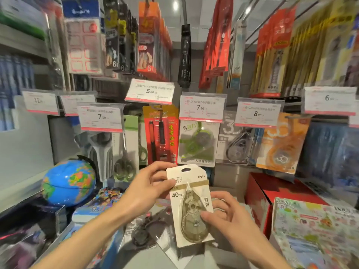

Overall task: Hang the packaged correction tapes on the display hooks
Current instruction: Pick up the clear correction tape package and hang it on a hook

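A: Which step were we on?

B: We held one cream-carded Deli correction tape pack (189, 204) at lower centre of the frame, upright with a slight tilt, its hang hole uppermost and not yet on any hook. Our left hand (147, 189) pinched the card's upper left edge, thumb in front and fingers behind. Our right hand (223, 212) gripped the lower right, the thumb pressed on the clear blister over the tape.

A: So it was picked up but not hung?

B: That was our reading. The pack sat below the hooks, well apart from them.

A: What did the next move call for?

B: Lifting it toward the middle row, just right of centre, where the correction tapes hung, and threading the hang hole over a hook tip behind its price tag. Which hook suited this pack we could not tell.

A: How many did we count?

B: One pack in hand. Three kinds hung on that row: a green correction tape pack (198, 142), a grey "35" pack (233, 140) and an orange pack (281, 144); how many lay behind each was hidden. Another dark pack (143, 228) lay on the counter at lower centre, blurred.
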Available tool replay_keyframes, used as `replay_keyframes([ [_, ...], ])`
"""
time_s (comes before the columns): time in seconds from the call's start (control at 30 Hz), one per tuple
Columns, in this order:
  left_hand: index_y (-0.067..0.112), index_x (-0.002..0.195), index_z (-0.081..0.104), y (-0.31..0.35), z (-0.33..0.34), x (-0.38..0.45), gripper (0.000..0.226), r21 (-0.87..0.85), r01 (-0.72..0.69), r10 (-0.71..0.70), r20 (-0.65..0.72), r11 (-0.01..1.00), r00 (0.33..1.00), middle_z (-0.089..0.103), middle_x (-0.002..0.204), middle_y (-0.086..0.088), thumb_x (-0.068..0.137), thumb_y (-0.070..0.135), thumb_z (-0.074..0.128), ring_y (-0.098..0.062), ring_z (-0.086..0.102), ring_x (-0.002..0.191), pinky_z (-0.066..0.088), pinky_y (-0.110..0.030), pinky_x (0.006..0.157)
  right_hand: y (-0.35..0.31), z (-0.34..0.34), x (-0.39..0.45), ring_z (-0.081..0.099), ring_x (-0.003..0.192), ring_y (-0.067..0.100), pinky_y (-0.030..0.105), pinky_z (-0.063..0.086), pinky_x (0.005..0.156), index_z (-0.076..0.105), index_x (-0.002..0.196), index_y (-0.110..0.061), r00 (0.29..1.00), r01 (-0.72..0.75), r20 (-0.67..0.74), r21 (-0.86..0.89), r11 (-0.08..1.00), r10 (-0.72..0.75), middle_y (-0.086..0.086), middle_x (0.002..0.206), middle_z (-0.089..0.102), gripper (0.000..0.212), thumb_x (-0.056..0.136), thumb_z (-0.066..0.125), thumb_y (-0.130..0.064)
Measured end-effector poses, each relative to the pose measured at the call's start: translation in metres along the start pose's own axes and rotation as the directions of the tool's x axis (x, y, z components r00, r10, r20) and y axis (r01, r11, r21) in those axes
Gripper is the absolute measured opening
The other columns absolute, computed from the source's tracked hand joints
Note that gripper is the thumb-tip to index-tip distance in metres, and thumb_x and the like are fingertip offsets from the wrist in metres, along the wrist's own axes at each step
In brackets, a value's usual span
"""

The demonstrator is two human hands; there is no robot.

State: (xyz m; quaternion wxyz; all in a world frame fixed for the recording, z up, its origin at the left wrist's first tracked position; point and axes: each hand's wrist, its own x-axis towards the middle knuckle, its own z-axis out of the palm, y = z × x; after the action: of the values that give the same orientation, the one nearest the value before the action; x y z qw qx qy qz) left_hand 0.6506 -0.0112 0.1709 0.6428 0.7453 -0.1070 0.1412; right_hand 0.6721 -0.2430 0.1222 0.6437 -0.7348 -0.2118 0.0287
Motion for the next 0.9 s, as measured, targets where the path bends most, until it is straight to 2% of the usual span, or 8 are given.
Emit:
replay_keyframes([
  [0.07,0.014,0.117,0.063,0.020,0.000,0.003,0.030,0.005,-0.060,0.060,-0.010,0.998,0.998,0.076,0.100,-0.017,0.092,-0.003,0.064,-0.025,0.073,0.086,0.061,-0.032,0.068,-0.015,-0.004,0.003,0.075,0.091,0.025,0.036,0.058,0.083,0.060,0.117,-0.016,0.999,0.051,0.004,0.032,0.998,-0.051,0.010,0.101,0.075,0.042,0.080,0.079,-0.017],
  [0.13,0.017,0.117,0.064,0.038,0.001,0.010,0.031,0.025,-0.113,0.113,-0.004,0.993,0.994,0.076,0.100,-0.013,0.092,-0.001,0.065,-0.021,0.075,0.085,0.060,-0.028,0.068,-0.032,-0.010,0.005,0.075,0.095,0.028,0.039,0.059,0.084,0.058,0.118,-0.015,0.995,0.098,-0.009,0.033,0.995,-0.098,0.010,0.104,0.075,0.037,0.086,0.076,-0.012],
  [0.23,0.021,0.119,0.063,0.059,0.007,0.021,0.032,0.105,-0.194,0.198,-0.024,0.975,0.980,0.075,0.098,-0.007,0.092,0.006,0.067,-0.019,0.074,0.082,0.061,-0.031,0.072,-0.052,-0.021,0.008,0.075,0.094,0.026,0.032,0.060,0.077,0.057,0.119,-0.014,0.987,0.151,-0.055,0.017,0.988,-0.150,0.009,0.103,0.076,0.033,0.089,0.070,-0.005],
  [0.3,0.022,0.119,0.062,0.069,0.009,0.029,0.029,0.144,-0.227,0.240,-0.084,0.963,0.967,0.073,0.094,0.000,0.092,0.013,0.069,-0.011,0.072,0.076,0.060,-0.030,0.069,-0.063,-0.028,0.007,0.075,0.094,0.020,0.026,0.059,0.072,0.057,0.118,-0.017,0.981,0.172,-0.083,-0.016,0.985,-0.173,0.005,0.102,0.076,0.032,0.090,0.069,-0.007],
  [0.4,0.024,0.117,0.064,0.079,0.006,0.038,0.023,0.185,-0.254,0.283,-0.152,0.949,0.947,0.075,0.095,0.001,0.095,0.029,0.066,-0.010,0.071,0.073,0.060,-0.034,0.073,-0.070,-0.038,0.005,0.075,0.094,0.014,0.026,0.060,0.073,0.057,0.117,-0.021,0.970,0.201,-0.130,-0.063,0.978,-0.207,0.001,0.103,0.076,0.032,0.091,0.070,-0.010],
  [0.67,0.012,0.099,0.065,0.096,0.009,0.038,0.009,-0.061,-0.293,0.279,-0.167,0.954,0.946,0.069,0.072,0.000,0.099,0.019,0.059,-0.009,0.063,0.058,0.052,-0.020,0.053,-0.079,-0.045,0.002,0.075,0.091,0.010,0.022,0.059,0.073,0.058,0.118,-0.022,0.949,0.239,-0.188,-0.092,0.967,-0.253,-0.001,0.103,0.076,0.032,0.090,0.070,-0.010],
  [0.8,0.011,0.090,0.065,0.109,0.010,0.035,0.015,-0.170,-0.312,0.287,-0.156,0.935,0.945,0.068,0.072,-0.003,0.099,0.021,0.058,-0.010,0.061,0.056,0.052,-0.019,0.052,-0.084,-0.037,0.013,0.075,0.090,0.009,0.021,0.058,0.073,0.057,0.121,-0.020,0.945,0.256,-0.191,-0.070,0.964,-0.265,-0.003,0.101,0.077,0.034,0.091,0.070,-0.009],
  [0.9,0.009,0.085,0.065,0.114,0.009,0.035,0.022,-0.190,-0.317,0.289,-0.162,0.929,0.944,0.069,0.070,-0.002,0.099,0.026,0.059,-0.011,0.061,0.057,0.051,-0.020,0.051,-0.086,-0.029,0.023,0.075,0.088,0.008,0.018,0.056,0.070,0.057,0.121,-0.019,0.940,0.273,-0.192,-0.068,0.960,-0.281,-0.005,0.098,0.077,0.033,0.092,0.069,-0.009],
])
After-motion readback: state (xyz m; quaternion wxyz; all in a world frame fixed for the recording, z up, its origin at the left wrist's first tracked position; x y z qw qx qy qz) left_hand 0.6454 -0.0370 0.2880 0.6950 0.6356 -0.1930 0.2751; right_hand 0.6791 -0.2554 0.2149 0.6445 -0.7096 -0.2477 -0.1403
